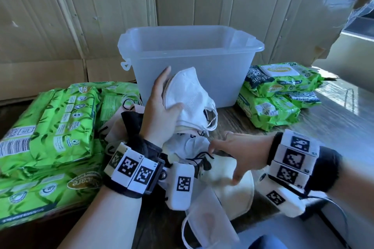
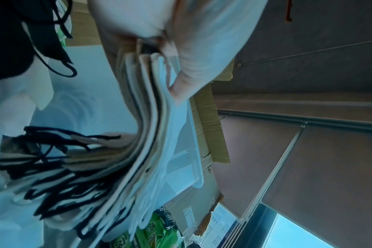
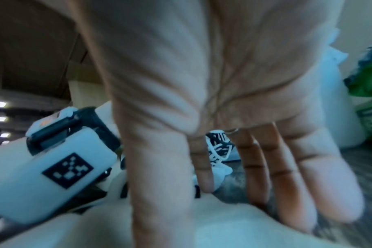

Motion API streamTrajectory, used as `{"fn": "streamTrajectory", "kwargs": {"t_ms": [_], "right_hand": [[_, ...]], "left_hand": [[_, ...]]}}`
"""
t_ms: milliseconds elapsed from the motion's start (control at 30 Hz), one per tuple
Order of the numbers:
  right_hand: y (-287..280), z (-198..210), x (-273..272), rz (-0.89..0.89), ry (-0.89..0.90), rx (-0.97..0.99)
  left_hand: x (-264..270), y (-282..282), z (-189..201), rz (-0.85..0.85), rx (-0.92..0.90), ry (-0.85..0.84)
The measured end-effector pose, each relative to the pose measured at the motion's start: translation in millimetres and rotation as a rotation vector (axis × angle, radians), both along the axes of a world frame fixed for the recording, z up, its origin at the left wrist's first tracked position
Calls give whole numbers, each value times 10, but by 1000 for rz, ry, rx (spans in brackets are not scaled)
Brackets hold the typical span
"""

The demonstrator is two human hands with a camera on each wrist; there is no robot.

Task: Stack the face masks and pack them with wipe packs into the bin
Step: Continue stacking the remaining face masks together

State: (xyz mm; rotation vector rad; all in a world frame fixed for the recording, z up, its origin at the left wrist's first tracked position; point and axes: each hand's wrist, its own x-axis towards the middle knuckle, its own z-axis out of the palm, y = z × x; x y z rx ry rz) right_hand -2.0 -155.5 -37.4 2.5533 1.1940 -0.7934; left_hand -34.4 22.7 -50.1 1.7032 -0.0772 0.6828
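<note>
My left hand [image 1: 171, 89] grips a stack of folded face masks [image 1: 190, 99], white on top, upright in front of the translucent bin [image 1: 202, 54]. In the left wrist view the thumb [image 2: 202, 67] presses the mask stack [image 2: 151, 134], whose black and white ear loops hang free. My right hand [image 1: 222, 164] is spread over a cream mask [image 1: 232, 192] on the table, with thumb and index tip touching it and the fingers straight. The right wrist view shows the open palm, fingers [image 3: 297, 184] and the cream mask [image 3: 223, 226] below. Nothing shows inside the bin.
Green wipe packs [image 1: 50, 127] are piled at the left and more wipe packs [image 1: 279, 87] at the right of the bin. Loose masks [image 1: 188, 147] lie under my hands. A mask in a clear sleeve [image 1: 208, 218] lies at the near edge. Cardboard panels stand behind.
</note>
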Motion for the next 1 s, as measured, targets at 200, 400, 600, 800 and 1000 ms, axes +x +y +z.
{"fn": "streamTrajectory", "kwargs": {"t_ms": [200, 400, 600, 800, 1000], "right_hand": [[67, -60, 9, -7, 26, -6], [-138, 527, 301, -290, -43, 824], [117, 550, 205, -717, 267, 1659], [309, 140, 100, -703, -6, 1182], [254, 334, 92, -236, -780, 1264]], "left_hand": [[5, 5, -26, 43, 77, 60], [16, -14, 1, 78, -37, 88], [-71, -87, 74, -33, -154, 44], [-13, -52, 6, 112, -38, 27], [-28, -42, 13, 56, 26, 28]]}}
